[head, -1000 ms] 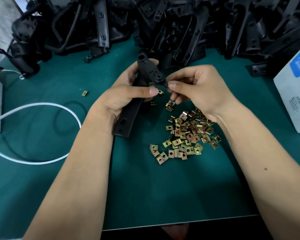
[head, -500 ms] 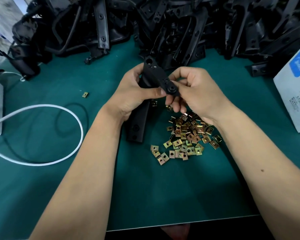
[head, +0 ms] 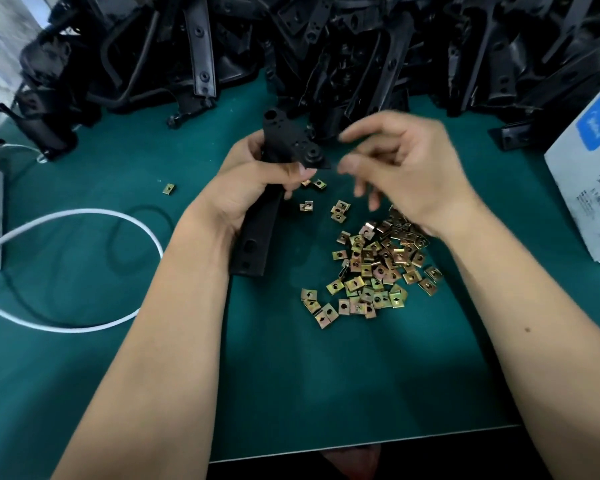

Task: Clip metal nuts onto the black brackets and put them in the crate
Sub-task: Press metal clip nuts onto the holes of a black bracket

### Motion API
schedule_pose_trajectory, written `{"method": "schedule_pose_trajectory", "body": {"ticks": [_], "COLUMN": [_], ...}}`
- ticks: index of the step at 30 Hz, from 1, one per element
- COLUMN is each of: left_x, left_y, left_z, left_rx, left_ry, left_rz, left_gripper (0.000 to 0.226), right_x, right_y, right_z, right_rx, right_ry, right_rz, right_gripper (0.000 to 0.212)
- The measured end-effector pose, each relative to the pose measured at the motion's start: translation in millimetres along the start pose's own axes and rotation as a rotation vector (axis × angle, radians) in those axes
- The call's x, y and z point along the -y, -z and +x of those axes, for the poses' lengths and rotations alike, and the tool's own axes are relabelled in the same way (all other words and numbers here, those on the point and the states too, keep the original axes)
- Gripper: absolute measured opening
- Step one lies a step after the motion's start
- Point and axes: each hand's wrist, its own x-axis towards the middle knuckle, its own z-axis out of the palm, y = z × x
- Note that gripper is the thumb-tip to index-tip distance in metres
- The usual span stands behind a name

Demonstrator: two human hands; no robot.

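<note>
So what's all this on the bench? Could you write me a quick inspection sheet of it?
Surface: green mat, front edge in view.
Job's things: black bracket held upright; loose pile of metal nuts; stray nut apart at left; heap of black brackets at the back. No crate seen.
Clutter: white box at right.
Hands: left hand grips the bracket; right hand blurred, loosely curled, beside the bracket.
Cables: white cable and black cable looped at left.
Surroundings: nothing seen.
</note>
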Motion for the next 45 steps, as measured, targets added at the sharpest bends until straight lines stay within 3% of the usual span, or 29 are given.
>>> {"method": "schedule_pose_trajectory", "body": {"ticks": [2,6,10,17,23,30,34,41,45], "left_x": [-1,-3,0,3,2,-3,-7,-7,-7], "left_y": [-4,-2,-5,-10,-9,-4,2,-1,-1], "left_z": [1,0,-1,0,0,-6,-11,-10,-10], "left_rx": [0.058,0.102,0.066,0.016,0.023,0.103,0.152,0.074,0.088], "left_ry": [0.016,0.048,0.033,-0.085,-0.024,0.005,0.017,0.028,0.017], "left_rz": [0.052,0.064,0.056,-0.008,0.042,0.173,0.078,0.05,0.047], "left_gripper": [0.022,0.021,0.035,0.032,0.029,0.06,0.073,0.055,0.051], "right_x": [-1,-3,-4,0,1,4,5,5,5], "right_y": [-11,-19,-18,-18,-16,-9,-7,-12,-16], "right_z": [-3,-3,-4,-2,-1,-1,-1,-2,-2], "right_rx": [0.108,0.044,0.061,0.0,-0.169,-0.115,-0.084,-0.02,-0.064], "right_ry": [0.049,0.117,0.102,0.041,-0.127,-0.184,-0.192,-0.164,-0.126], "right_rz": [-0.079,-0.133,-0.153,0.055,0.25,0.334,0.4,0.419,0.418], "right_gripper": [0.026,0.013,0.008,0.015,0.013,0.008,0.015,0.017,0.014]}}
